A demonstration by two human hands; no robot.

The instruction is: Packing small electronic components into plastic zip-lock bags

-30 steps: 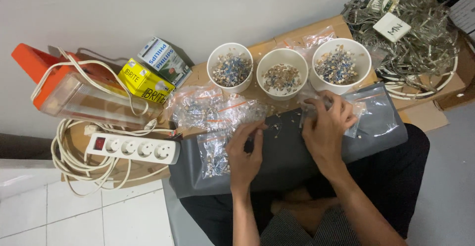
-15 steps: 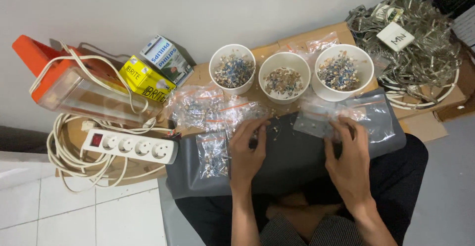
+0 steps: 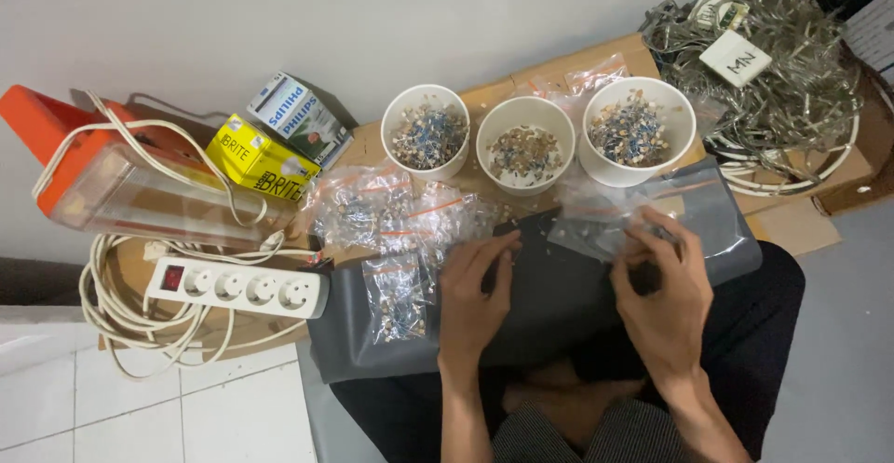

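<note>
My left hand (image 3: 475, 295) lies flat on a dark grey sheet (image 3: 549, 328) across my lap, fingertips among small loose components near its far edge. My right hand (image 3: 663, 288) is curled, its fingers pinching the edge of a clear plastic bag (image 3: 596, 225) that lies on the sheet. Just beyond stand three white paper cups of small electronic parts, the left cup (image 3: 438, 172), the middle cup (image 3: 521, 186) and the right cup (image 3: 615, 176). Left of my left hand lie several small zip bags of components (image 3: 377, 216).
A white power strip (image 3: 237, 286) with coiled cable and an orange lamp (image 3: 102, 179) lie at the left. A yellow box (image 3: 261, 165) and a blue-white box (image 3: 298, 118) sit behind them. A tangle of wires (image 3: 773, 81) fills the cardboard at the right.
My right hand has drawn back from the middle toward the right, nearer my body, with the clear bag under its fingers. My left hand has barely moved.
</note>
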